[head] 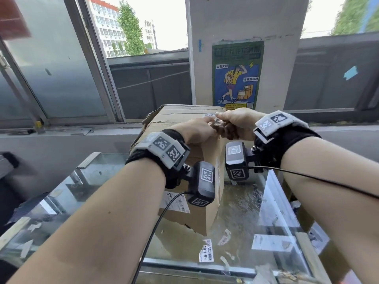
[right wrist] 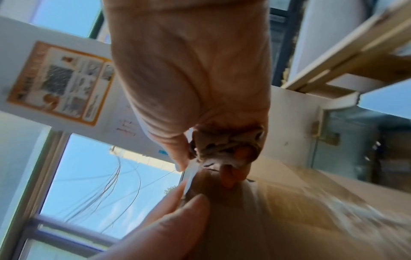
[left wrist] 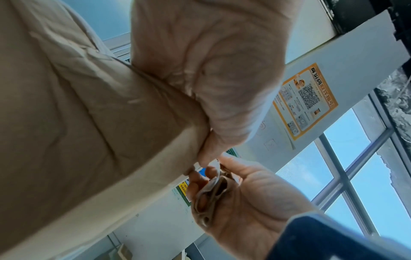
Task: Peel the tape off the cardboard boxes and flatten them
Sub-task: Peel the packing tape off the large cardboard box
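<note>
A tall brown cardboard box (head: 180, 117) stands on a glass tabletop (head: 246, 212), a white shipping label (head: 176, 201) on its near side. Both hands meet at the box's top right edge. My left hand (head: 206, 121) pinches a thin strip of tape (right wrist: 189, 179) at that edge, thumb tip (left wrist: 203, 158) against the cardboard. My right hand (head: 220, 116) grips a crumpled brownish wad of peeled tape (head: 224, 131) in its curled fingers. The wad (left wrist: 209, 198) lies across that palm in the left wrist view and sits under the fingers (right wrist: 227, 146) in the right wrist view.
Scraps of tape and a printed sticker (head: 206, 250) cling to the glass. A white pillar with a blue and green poster (head: 238, 74) rises right behind the box. A grey sill and sliding window (head: 61, 68) run along the left.
</note>
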### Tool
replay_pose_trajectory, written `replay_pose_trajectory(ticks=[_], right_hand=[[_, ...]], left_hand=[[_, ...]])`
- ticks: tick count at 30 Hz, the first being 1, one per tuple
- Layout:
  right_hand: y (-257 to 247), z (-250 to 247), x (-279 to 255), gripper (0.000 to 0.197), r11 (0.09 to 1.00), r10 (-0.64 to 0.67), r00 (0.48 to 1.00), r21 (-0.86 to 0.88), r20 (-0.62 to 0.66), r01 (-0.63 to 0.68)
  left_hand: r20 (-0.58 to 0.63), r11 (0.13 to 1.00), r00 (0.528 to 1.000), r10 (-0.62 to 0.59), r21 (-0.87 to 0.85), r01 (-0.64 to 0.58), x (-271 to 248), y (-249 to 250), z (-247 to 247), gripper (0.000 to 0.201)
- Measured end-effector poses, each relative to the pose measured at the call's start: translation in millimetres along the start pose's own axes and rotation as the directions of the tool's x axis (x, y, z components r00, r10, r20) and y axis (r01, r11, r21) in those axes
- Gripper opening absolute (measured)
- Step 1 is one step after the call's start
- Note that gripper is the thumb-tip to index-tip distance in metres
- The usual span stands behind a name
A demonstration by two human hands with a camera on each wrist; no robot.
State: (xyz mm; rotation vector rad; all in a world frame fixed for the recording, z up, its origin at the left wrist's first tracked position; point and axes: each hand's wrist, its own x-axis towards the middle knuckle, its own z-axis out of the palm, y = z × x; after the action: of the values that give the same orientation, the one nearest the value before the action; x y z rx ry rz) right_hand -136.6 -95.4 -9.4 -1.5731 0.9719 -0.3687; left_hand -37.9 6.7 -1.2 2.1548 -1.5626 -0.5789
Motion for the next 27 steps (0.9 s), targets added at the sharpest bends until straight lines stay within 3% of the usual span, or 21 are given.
replay_pose_trajectory(ticks=[8,13,20,25,27], right_hand=[[22,6,4,0.016,0.955,-0.080,0.996,0.282,-0.039,0.088],[27,6,1,0.018,0.960,-0.153,0.985,0.225,-0.084,0.169],[29,-4,-7,0.020,0.960,-0.197,0.979,0.214,0.056,0.181],[24,2,-4,0.022,0.963,-0.157,0.986,0.231,0.059,0.139],[26,5,-2,0.031,0.954,-0.153,0.988,0.264,0.033,0.139]], left_hand=[[-0.015,0.998,0.998,0.055,0.030,-0.055,0,3,-2,0.045],[-0.021,0.998,0.998,0.052,-0.020,-0.052,7,2,-1,0.041],[-0.011,0.997,1.000,0.005,-0.073,-0.006,10,-4,-11,0.046],[-0.148,1.000,0.989,-0.018,-0.022,0.015,12,-7,-5,0.034],[-0.176,1.000,0.984,-0.026,0.013,0.028,14,-7,-3,0.033]])
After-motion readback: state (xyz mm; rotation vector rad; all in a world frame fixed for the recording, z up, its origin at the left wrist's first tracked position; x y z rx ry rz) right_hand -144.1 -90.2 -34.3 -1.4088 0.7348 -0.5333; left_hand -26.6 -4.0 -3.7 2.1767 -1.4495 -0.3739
